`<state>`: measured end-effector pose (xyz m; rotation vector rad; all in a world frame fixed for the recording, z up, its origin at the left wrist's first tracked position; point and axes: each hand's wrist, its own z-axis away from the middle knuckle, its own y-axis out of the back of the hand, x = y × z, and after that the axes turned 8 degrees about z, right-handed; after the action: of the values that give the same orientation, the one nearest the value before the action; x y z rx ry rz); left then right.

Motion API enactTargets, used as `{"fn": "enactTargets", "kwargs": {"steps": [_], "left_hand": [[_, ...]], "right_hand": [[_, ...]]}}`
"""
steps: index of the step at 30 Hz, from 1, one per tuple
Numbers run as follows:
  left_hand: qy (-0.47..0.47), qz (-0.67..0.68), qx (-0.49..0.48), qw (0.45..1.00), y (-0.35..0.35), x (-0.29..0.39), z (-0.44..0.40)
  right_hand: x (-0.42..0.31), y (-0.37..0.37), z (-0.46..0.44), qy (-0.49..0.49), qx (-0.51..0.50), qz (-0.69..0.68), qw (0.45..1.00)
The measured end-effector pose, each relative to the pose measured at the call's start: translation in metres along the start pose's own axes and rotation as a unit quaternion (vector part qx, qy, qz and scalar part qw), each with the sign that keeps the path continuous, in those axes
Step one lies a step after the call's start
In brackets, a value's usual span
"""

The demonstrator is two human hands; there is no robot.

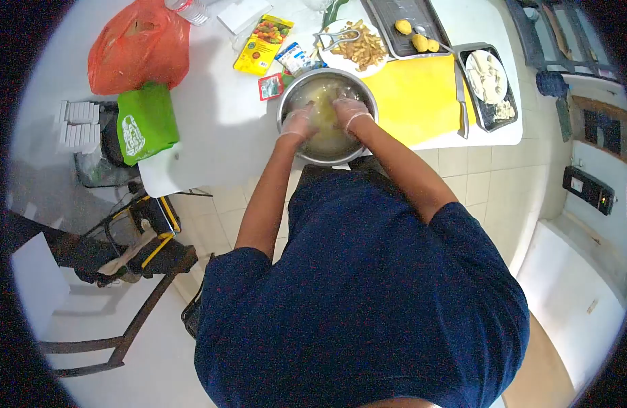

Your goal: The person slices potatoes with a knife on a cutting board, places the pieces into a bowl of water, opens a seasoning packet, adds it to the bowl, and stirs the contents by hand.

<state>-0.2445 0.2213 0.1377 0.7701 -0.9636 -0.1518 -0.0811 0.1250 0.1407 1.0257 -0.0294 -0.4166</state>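
A steel bowl of cloudy water stands at the table's near edge, with pale yellow pieces blurred under the surface. Both my hands wear clear plastic gloves and dip into it. My left hand is at the bowl's left side and my right hand at its right. The fingers of both are under the murky water, so their grip is hidden. Just behind the bowl, a white plate carries brown peelings and a metal peeler.
A yellow cutting board lies right of the bowl, a knife along its edge. Beyond are a tray with several potatoes and a black tray with a plate of pale pieces. Seasoning packets and a red bag lie left.
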Motion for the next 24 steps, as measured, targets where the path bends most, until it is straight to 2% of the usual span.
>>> {"fn": "enactTargets", "kwargs": {"steps": [3,6,9,11,12,14,17,21,23,24], "left_hand": [[-0.017,-0.075,-0.064,0.995,-0.006,-0.005,-0.006],[-0.042,-0.115,-0.073,0.990,-0.019,-0.012,-0.010],[0.031,-0.081,-0.092,0.992,-0.021,0.005,-0.004],[-0.008,-0.084,-0.028,0.996,-0.040,-0.013,-0.004],[-0.028,-0.085,0.004,0.996,-0.048,-0.020,-0.005],[-0.001,-0.077,-0.033,0.997,-0.049,-0.020,-0.004],[0.007,-0.056,-0.071,0.996,-0.041,-0.012,0.003],[-0.015,-0.079,-0.099,0.992,-0.045,-0.038,-0.003],[0.006,-0.045,-0.166,0.985,-0.039,-0.045,-0.010],[0.017,-0.029,-0.198,0.980,-0.037,-0.046,-0.011]], "right_hand": [[-0.003,-0.004,-0.001,0.008,0.004,0.002,1.000],[-0.001,-0.020,-0.001,0.051,0.027,0.006,0.998],[0.003,-0.051,-0.008,0.077,0.041,0.032,0.996],[0.009,-0.077,-0.012,0.088,0.074,0.011,0.993],[0.008,-0.073,-0.010,0.096,0.027,0.027,0.995],[0.004,-0.059,-0.004,0.111,-0.067,0.058,0.990],[0.011,-0.063,-0.007,0.112,-0.055,-0.037,0.991],[0.020,-0.032,-0.002,0.156,-0.159,0.023,0.974],[0.020,-0.014,-0.006,0.193,-0.216,0.075,0.954],[0.022,-0.016,-0.006,0.213,-0.171,0.093,0.958]]}}
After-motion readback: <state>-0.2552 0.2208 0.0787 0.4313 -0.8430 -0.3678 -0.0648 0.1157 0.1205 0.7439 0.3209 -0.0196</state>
